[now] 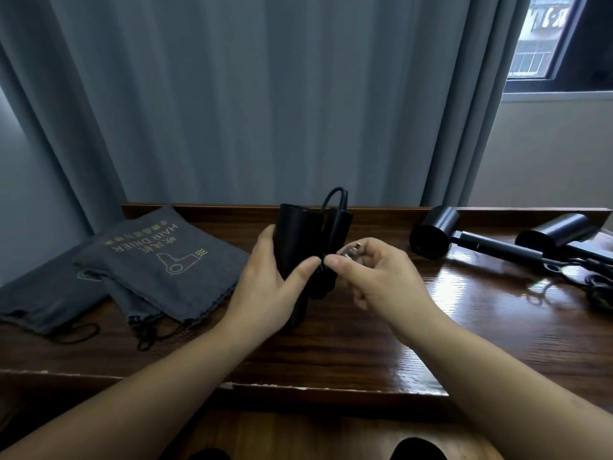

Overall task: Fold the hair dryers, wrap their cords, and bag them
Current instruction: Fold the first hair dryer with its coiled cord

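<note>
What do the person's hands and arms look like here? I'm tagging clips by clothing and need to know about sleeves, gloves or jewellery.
Both forearms are bare up to the frame edge, with no sleeves in view. The left hand and right hand wear no gloves, and no rings, watch or bracelet show on the fingers or wrists. Nails look short and unpainted.

— What's behind the counter [348, 333]?
— Grey-blue curtain [248, 94], hanging in folds.
— And top right?
— A dark-framed window [544, 38], daylight glinting on the glossy dark wood, pale wall [547, 154] below.

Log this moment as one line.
left hand grips folded black hair dryer | right hand pinches cord plug | grey fabric bags unused
</note>
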`<state>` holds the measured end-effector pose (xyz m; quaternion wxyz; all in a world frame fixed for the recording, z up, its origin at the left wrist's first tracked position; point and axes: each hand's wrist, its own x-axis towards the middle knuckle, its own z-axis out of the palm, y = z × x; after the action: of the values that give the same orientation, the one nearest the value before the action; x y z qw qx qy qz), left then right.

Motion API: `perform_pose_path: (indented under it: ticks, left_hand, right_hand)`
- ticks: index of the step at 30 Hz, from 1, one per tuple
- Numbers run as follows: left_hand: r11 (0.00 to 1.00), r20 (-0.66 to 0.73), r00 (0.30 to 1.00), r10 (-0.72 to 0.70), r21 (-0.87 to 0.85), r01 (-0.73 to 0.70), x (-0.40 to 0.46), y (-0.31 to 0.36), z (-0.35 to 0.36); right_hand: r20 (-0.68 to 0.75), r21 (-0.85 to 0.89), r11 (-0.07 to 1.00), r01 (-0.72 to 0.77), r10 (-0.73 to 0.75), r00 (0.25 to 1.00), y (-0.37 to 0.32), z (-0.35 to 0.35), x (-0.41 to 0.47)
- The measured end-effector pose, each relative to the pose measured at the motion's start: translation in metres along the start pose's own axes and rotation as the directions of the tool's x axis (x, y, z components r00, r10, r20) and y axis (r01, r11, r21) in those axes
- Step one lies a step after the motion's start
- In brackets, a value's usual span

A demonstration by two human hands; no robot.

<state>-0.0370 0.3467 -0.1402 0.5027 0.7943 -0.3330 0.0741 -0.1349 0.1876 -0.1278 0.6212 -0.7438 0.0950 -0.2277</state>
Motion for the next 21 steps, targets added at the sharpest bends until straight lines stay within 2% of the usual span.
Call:
perform_pose_path:
  ticks: [7, 12, 16, 21]
  left_hand:
    - [0.999, 0.032, 0.999, -0.022, -0.039, 0.023, 0.002, 0.001, -0.001]
    - [0.995, 0.073, 0.996, -0.052, -0.085, 0.059, 0.009, 0.003, -0.002]
    - [0.974, 0.138, 0.985, -0.108, -0.185, 0.133, 0.004, 0.005, 0.004]
    - [0.964, 0.109, 0.988, -0.107, -0.231, 0.13, 0.001, 0.003, 0.008]
  right_hand:
    - [0.005, 0.069, 0.998, -0.005, 0.005, 1.0, -0.004, 0.001, 0.014]
    - [-0.084, -0.081, 0.993, 0.082, -0.089, 0.993, -0.004, 0.0, 0.019]
    - [-0.178, -0.141, 0.988, 0.063, -0.088, 0.98, -0.003, 0.006, 0.025]
    - [-0.262, -0.251, 0.961, 0.113, -0.18, 0.948, -0.003, 0.012, 0.022]
